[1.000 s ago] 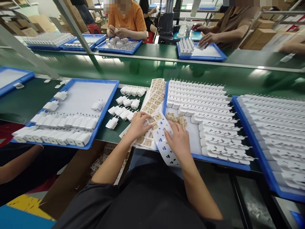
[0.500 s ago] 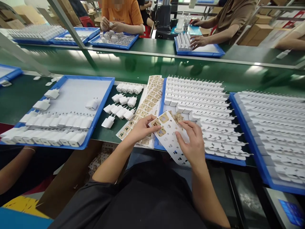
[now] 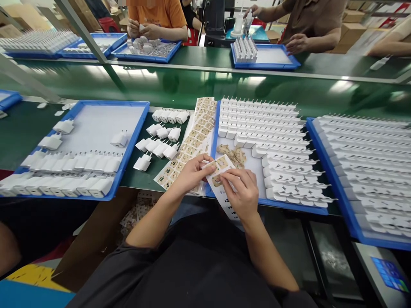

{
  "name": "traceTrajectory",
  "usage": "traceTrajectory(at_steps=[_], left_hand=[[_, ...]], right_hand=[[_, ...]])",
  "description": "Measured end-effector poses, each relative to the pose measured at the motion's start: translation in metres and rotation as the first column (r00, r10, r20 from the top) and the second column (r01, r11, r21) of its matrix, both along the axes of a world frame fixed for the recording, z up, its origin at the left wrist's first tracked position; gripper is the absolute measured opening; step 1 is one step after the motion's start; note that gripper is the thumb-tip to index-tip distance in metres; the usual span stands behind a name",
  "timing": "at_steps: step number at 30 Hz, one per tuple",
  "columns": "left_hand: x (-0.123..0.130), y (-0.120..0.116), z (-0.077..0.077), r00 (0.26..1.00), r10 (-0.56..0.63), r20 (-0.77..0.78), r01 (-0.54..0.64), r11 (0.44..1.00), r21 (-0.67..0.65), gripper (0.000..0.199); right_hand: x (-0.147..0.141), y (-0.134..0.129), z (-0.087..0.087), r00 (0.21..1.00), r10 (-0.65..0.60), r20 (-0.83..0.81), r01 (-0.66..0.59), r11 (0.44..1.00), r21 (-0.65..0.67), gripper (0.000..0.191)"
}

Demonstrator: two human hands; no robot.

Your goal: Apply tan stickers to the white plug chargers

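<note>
A green bench (image 3: 19, 137) runs across the view, with people seated at a second line beyond it, one in an orange shirt (image 3: 165, 19). Of the large blue trays on the near side, the right tray (image 3: 338, 188) is packed with rows of white plug adapters, prongs upward. The left tray (image 3: 105, 122) has two rows along its near part, two adapters near its left edge and one near its right. The middle tray (image 3: 256, 167) is filled in rows along its far and right parts. Between the left and middle trays lie overlapping sticker sheets (image 3: 195, 141) printed with tan shapes. The left hand (image 3: 192, 173) grips the upper left edge of the held sheet (image 3: 222, 197) between thumb and fingers, over the near left corner of the middle tray; the right hand (image 3: 242, 188) has thumb and fingertips together at the sheet's tan part, though I cannot tell whether anything is pinched there. Beside the sheets stand loose adapters (image 3: 163, 131) in short rows on the bench, and a small heap of tan pieces (image 3: 236, 156) lies in the middle tray just beyond the hands.
</note>
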State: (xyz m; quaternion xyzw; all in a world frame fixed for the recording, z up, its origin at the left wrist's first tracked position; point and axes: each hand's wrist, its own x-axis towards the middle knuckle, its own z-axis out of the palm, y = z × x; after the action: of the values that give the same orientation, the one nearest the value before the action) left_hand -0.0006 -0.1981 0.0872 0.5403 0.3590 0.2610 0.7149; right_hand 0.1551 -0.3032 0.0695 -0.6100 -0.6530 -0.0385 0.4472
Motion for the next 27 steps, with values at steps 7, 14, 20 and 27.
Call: traceTrajectory(at_steps=[7, 14, 20, 27], left_hand=[[-0.007, 0.026, -0.008, 0.981, 0.157, -0.111, -0.138, 0.976, 0.167, 0.047], [-0.013, 0.05, -0.017, 0.771, 0.436, -0.464, -0.081, 0.79, 0.608, 0.027], [0.01, 0.057, 0.003, 0.736, 0.519, -0.435, 0.165, 0.484, 0.859, 0.038], [0.118, 0.06, 0.018, 0.769, 0.341, -0.54, 0.508, 0.187, 0.841, 0.039]], right_hand=[[0.011, -0.017, 0.001, 0.885, 0.004, -0.466, -0.028, 0.999, -0.044, 0.009], [0.022, -0.015, -0.006, 0.851, 0.028, -0.524, -0.234, 0.914, -0.332, 0.015], [0.024, -0.005, -0.009, 0.813, 0.095, -0.574, -0.287, 0.924, -0.254, 0.015], [0.03, -0.001, -0.018, 0.749, 0.145, -0.647, -0.317, 0.935, -0.157, 0.017]])
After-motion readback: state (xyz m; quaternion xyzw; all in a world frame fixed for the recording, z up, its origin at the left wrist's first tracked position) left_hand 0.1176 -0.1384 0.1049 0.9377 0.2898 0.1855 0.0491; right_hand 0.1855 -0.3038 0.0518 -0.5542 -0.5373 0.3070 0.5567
